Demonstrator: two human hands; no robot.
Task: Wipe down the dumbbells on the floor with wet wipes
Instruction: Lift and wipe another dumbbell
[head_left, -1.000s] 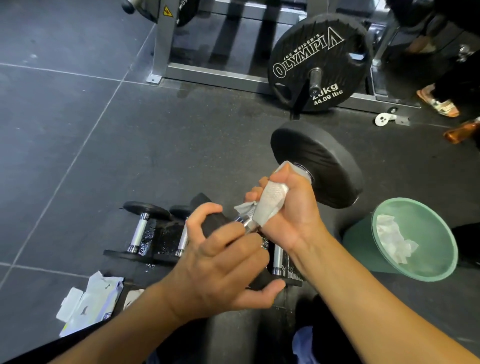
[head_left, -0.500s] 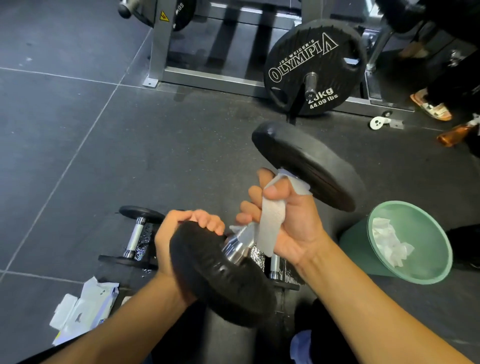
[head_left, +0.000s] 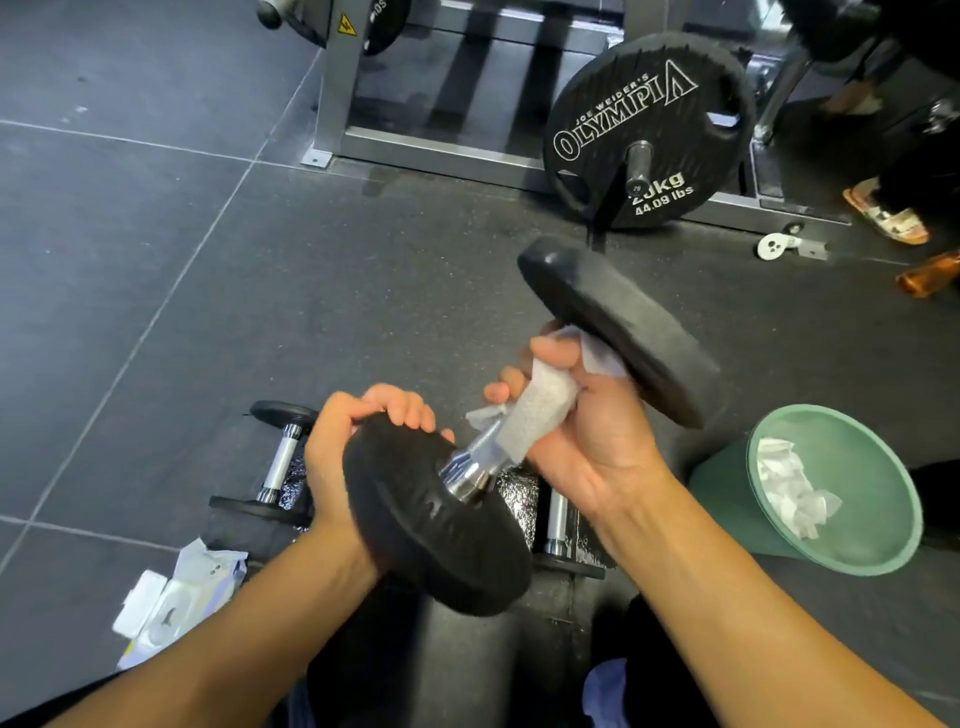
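Wrapping the chrome handle (head_left: 480, 457) of a lifted dumbbell (head_left: 524, 431), the fingers (head_left: 514, 382) of the right hand (head_left: 587, 431) are closed tightly around a white wet wipe (head_left: 540, 410), which is pressed between palm and bar; a corner of the wipe is seen sticking out above the thumb, against the far plate (head_left: 618, 327). The near plate (head_left: 436, 519) of the same dumbbell is gripped at its upper left rim by the left hand (head_left: 348, 457), whose fingers (head_left: 400, 408) are curled over the edge. The dumbbell is held tilted above the floor, its far plate raised higher than the near one. Beneath the held dumbbell, further dumbbells are laid on the dark rubber floor (head_left: 322, 291): one small dumbbell (head_left: 278, 462) is seen just left of the left hand, and another chrome handle (head_left: 557, 517) shows directly under the right wrist. To the right of the held dumbbell a green bin (head_left: 727, 493) is stood, tipped toward the viewer, with crumpled used wipes (head_left: 789, 488) inside. To the lower left of the held dumbbell, beside the left forearm, an opened pack of wet wipes (head_left: 176, 603) is laid on the floor. Beyond the held dumbbell's far plate, a black 20 kg Olympia weight plate (head_left: 670, 104) is mounted on a grey metal rack (head_left: 441, 145).
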